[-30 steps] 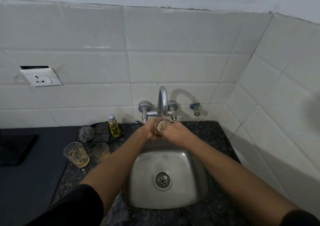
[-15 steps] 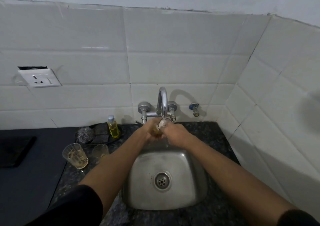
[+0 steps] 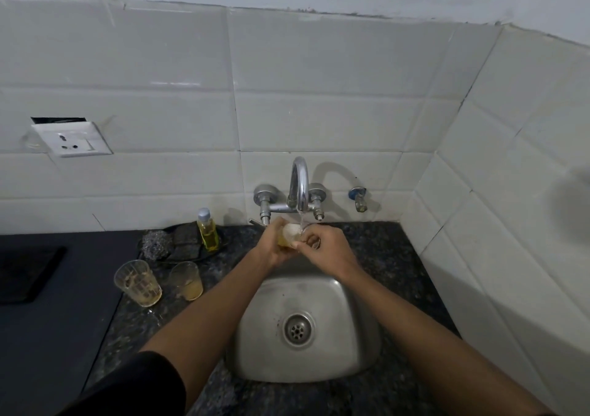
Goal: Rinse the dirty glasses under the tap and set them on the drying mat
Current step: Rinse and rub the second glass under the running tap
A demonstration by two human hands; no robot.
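Observation:
Both hands meet under the chrome tap (image 3: pixel 299 185), where a thin stream of water runs. My left hand (image 3: pixel 275 246) grips a clear glass (image 3: pixel 291 235) with yellowish residue, tilted toward the stream. My right hand (image 3: pixel 325 246) holds the glass's rim side, fingers curled on it. Two more dirty glasses stand on the counter to the left: a larger one (image 3: pixel 139 283) and a smaller one (image 3: pixel 187 281), both with yellow dregs. A dark mat (image 3: pixel 22 275) lies at the far left edge.
The steel sink (image 3: pixel 344 320) with its drain sits below the hands. Behind the glasses are a steel scrubber (image 3: pixel 155 245), dark scrub pads (image 3: pixel 186 240) and a yellow soap bottle (image 3: pixel 207 230). A small side tap (image 3: pixel 359 198) and a wall socket (image 3: pixel 72 139) are on the tiles.
The hands have shifted slightly on the glass under the tap; its mouth now shows whiter and more toward me. The two glasses on the counter have not moved.

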